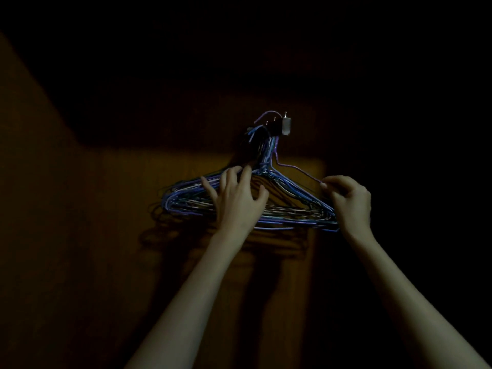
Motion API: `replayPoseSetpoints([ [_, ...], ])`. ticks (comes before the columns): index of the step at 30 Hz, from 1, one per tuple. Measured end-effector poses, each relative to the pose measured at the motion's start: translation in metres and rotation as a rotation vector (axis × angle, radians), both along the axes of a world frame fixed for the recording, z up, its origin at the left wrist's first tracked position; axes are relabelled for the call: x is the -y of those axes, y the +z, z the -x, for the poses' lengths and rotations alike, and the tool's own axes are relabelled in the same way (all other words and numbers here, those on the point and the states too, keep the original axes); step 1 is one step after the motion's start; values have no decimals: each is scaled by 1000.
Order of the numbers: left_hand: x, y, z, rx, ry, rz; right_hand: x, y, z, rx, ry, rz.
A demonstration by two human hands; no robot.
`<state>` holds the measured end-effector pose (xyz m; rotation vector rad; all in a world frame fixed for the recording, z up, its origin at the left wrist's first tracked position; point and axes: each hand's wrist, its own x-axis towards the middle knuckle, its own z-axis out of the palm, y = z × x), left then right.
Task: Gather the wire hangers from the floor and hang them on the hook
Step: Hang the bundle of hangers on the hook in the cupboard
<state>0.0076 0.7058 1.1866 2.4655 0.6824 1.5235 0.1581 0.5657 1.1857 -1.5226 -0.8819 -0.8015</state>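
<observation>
Dim home closet — wire hangers [266, 209] on wall hook [285, 125].

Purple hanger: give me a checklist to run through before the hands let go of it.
1. Purple hanger top curve over the hook: ok, it arches above the hook.
2. Curve fully seated on the hook: cannot tell, too dark.
3. Right hand holds the purple hanger's shoulder: ok, fingers pinch the wire.
4. Left hand steadies the bundle: ok, spread fingers rest on it.
5. Purple hanger lined up with the bundle: not ok, its shoulder stands higher and apart.
6. Bundle hanging from the hook: ok, its necks gather just below it.
</observation>
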Motion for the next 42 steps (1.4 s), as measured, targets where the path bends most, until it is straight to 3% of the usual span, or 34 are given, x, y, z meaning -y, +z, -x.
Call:
replayPoseSetpoints([
  [11,-18,-6,-24,-10,66,-28,-25,-8,-30,-27,-142,146],
  [27,-27,-24,-20,-78,41,-53,-22,-16,-21,-53,-24,203],
  [34,-18,-30,-7,-30,30,-95,-4,-25,3,119,-271,461],
  [42,8,-56,14,-220,-23,-135,15,-48,37,240,-609,858],
])
